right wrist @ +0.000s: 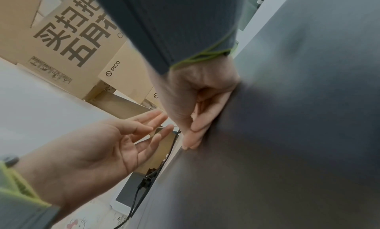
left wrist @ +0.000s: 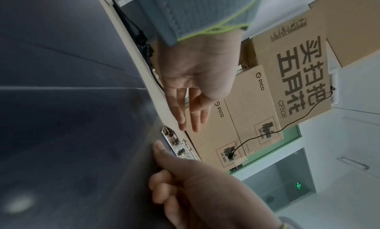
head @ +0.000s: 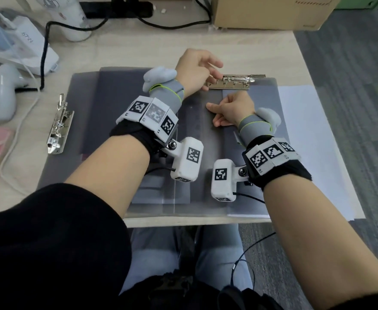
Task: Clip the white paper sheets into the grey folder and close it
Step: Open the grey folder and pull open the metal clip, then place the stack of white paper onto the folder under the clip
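Observation:
The grey translucent folder (head: 116, 104) lies flat across the table, and it fills the wrist views (left wrist: 72, 118) (right wrist: 287, 135). A silver metal clip (head: 235, 82) sits at its far edge, right of centre (left wrist: 174, 141). White paper sheets (head: 306, 135) lie at the right, partly under the folder. My left hand (head: 208, 74) is at the clip's left end with fingers straight and spread (right wrist: 144, 130); I cannot tell whether it touches the clip. My right hand (head: 219, 113) rests on the folder just before the clip, fingers curled, thumb pointing left (left wrist: 160, 149), holding nothing.
A second silver clip (head: 59, 128) lies on the folder's left edge. White devices (head: 2, 92) and a black cable (head: 45, 52) crowd the far left. A cardboard box (head: 270, 12) stands at the back right. The table's front edge (head: 183, 220) is close to my body.

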Tool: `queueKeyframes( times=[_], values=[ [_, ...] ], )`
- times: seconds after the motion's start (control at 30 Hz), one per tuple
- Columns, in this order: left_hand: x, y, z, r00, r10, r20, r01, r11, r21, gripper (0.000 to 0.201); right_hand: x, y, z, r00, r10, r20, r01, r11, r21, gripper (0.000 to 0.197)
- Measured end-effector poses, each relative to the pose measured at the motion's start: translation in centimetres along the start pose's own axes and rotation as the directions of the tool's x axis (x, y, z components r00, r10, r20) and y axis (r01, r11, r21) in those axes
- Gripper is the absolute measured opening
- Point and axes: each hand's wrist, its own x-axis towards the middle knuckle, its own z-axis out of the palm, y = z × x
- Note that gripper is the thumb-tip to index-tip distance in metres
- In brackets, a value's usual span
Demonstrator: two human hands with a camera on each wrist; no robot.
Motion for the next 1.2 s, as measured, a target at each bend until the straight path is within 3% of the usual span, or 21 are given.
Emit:
queueKeyframes(
  times=[0.23, 0.4, 0.63, 0.87, 0.97, 1.2],
  values=[
    [-4.5, -0.5, 0.4, 0.999, -0.033, -0.008, 0.034, 0.999, 0.034, 0.036, -3.8, 1.3, -0.8, 0.988, -0.087, -0.126, 0.083, 0.996, -0.037, 0.028],
    [-8.4, -1.3, 2.9, 1.000, 0.003, 0.017, -0.003, 1.000, 0.031, 0.030, -7.9, 4.3, -2.1, 0.928, -0.137, -0.346, 0.092, 0.985, -0.145, 0.009],
    [-12.7, -1.7, 7.3, 0.989, 0.084, 0.125, -0.098, 0.990, 0.106, 0.032, -12.8, 8.8, -5.2, 0.845, -0.171, -0.507, 0.043, 0.966, -0.253, 0.036],
    [-13.9, -2.3, 10.3, 0.983, -0.029, 0.183, -0.012, 0.976, 0.217, 0.039, -14.7, 13.2, -8.8, 0.757, -0.055, -0.651, -0.280, 0.873, -0.399, 0.047],
    [-13.5, -2.8, 10.5, 0.990, -0.056, 0.128, 0.025, 0.973, 0.230, 0.039, -14.7, 14.6, -9.2, 0.770, -0.006, -0.638, -0.322, 0.860, -0.397, 0.054],
    [-13.2, -2.9, 10.7, 0.991, -0.078, 0.106, 0.055, 0.978, 0.202, 0.037, -14.7, 15.2, -9.1, 0.775, -0.083, -0.627, -0.279, 0.844, -0.457, 0.048]
  ],
)
